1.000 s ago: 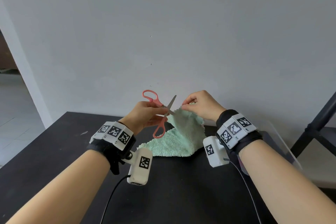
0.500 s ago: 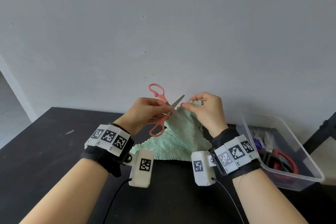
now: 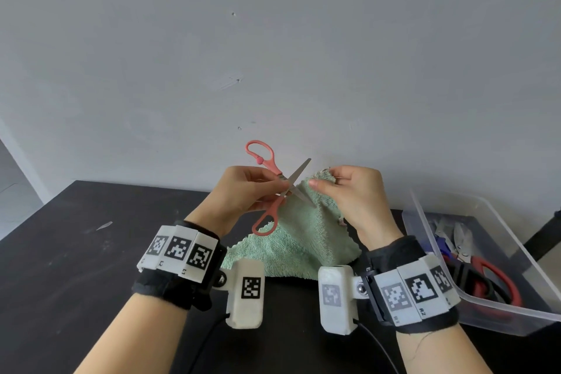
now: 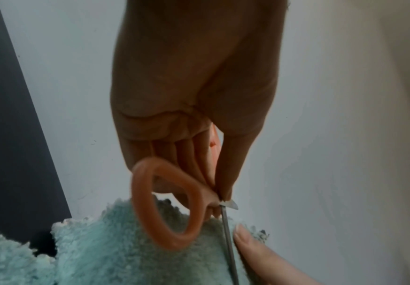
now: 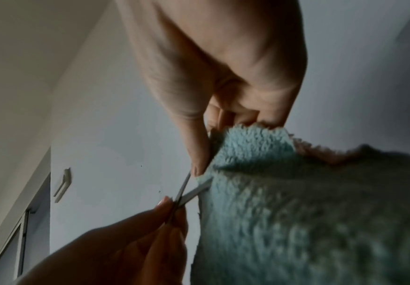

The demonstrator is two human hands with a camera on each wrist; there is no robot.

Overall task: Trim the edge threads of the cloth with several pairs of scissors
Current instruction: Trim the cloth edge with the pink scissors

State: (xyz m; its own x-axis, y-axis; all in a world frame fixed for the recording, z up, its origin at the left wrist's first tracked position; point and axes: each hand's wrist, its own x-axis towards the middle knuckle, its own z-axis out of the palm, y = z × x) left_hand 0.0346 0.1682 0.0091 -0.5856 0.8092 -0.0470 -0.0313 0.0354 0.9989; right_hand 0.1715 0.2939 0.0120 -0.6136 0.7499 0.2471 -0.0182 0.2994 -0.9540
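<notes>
Nearest the head camera, two bare forearms carry black wrist straps with white marker blocks; a white camera housing hangs inboard of each wrist, cables trailing toward the viewer over the dark tabletop (image 3: 76,267).

Left hand (image 3: 239,191): fingers curled around the shanks of the pink-handled scissors (image 3: 274,188) near the pivot, not through the loops; one loop stands up above the hand, the other hangs below it against the cloth; blades parted in a narrow V, upper blade pointing up and to the right, lower blade lying along the cloth edge. In the left wrist view the thumb and forefinger pinch the scissors just at the pivot.

Right hand (image 3: 355,197): thumb and fingers pinch the raised corner of the mint-green terry cloth (image 3: 303,240); thumb tip rests just beside the lower blade; the right wrist view shows the blade tips meeting the cloth edge below that thumb.

Cloth: upper corner lifted between the hands, lower part draped down onto the tabletop between the wrists; edges frayed.

Right of the right wrist: clear plastic bin (image 3: 501,310) on the tabletop, holding red-handled scissors (image 3: 494,279) and other tools, blurred.

Behind: plain pale wall (image 3: 273,39).
</notes>
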